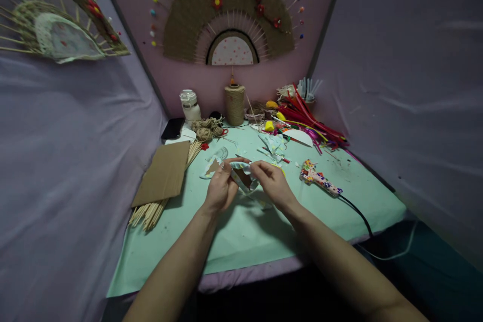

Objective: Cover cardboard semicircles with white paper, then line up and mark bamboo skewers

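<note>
Between my two hands is a small piece of brown cardboard [242,177] with pale, patterned fabric [239,165] folded over its curved edge. My left hand [221,188] grips its left side, thumb on top. The fingers of my right hand [272,182] pinch the fabric at the right edge. Another fabric-edged cardboard piece [213,166] lies on the table just behind my left hand, near a clear protractor [222,153]. Beyond my right hand are a crumpled fabric scrap [277,145] and a red pencil [282,159]. A flower-patterned glue gun [320,181] rests to the right.
A cardboard sheet [164,171] lies on thin wooden sticks [149,214] at left. Along the back stand a twine spool [235,105], a jar [189,105], twine balls [204,131] and red pipe cleaners [307,118]. The glue gun's black cord [358,211] runs over the right front edge.
</note>
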A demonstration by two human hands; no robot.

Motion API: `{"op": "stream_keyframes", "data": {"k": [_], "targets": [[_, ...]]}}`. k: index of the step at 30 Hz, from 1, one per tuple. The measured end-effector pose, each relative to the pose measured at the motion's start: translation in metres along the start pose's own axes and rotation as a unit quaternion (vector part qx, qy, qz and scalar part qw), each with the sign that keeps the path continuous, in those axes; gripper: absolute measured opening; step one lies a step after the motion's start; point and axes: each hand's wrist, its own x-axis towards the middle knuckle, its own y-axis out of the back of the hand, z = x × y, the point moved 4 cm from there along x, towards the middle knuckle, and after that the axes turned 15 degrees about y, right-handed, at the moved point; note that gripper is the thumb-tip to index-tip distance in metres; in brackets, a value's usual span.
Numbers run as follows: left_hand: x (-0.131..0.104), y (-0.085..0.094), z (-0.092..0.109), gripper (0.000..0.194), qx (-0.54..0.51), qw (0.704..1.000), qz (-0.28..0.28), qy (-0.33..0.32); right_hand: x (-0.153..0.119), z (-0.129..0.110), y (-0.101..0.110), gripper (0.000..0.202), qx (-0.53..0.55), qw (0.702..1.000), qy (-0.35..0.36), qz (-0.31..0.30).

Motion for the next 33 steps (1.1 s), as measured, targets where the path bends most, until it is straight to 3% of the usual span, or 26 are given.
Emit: {"op": "stream_keyframes", "data": {"k": [5,12,18,21,24,28,33], "targets": [[-0.001,-0.004,-0.003,0.035,0.06,0.998,-0.019,-0.021,-0.003,0.0,0.002,0.034,0.034,0.999,-0.001,0.041],[0.0,-0.004,-0.006,0.038,0.047,0.999,-0.012,-0.001,-0.006,-0.008,0.002,0.021,-0.094,0.988,0.112,0.047],[0.001,-0.004,-0.007,0.04,0.034,0.999,-0.006,0.007,-0.006,-0.008,0.001,0.019,-0.143,0.976,0.159,0.052],[0.003,0.0,-0.009,0.038,0.028,0.999,0.003,0.019,-0.007,-0.013,0.004,0.017,-0.201,0.956,0.208,0.053],[0.005,0.005,-0.012,0.038,0.054,0.997,0.046,0.032,-0.009,-0.014,0.003,0.017,-0.269,0.928,0.256,0.038],[0.007,0.012,-0.012,0.034,0.115,0.986,0.116,0.036,-0.008,-0.005,0.0,0.015,-0.278,0.93,0.241,0.01],[0.01,0.016,-0.012,0.026,0.132,0.979,0.15,0.024,-0.009,0.009,0.004,0.015,-0.18,0.972,0.151,0.005]]}}
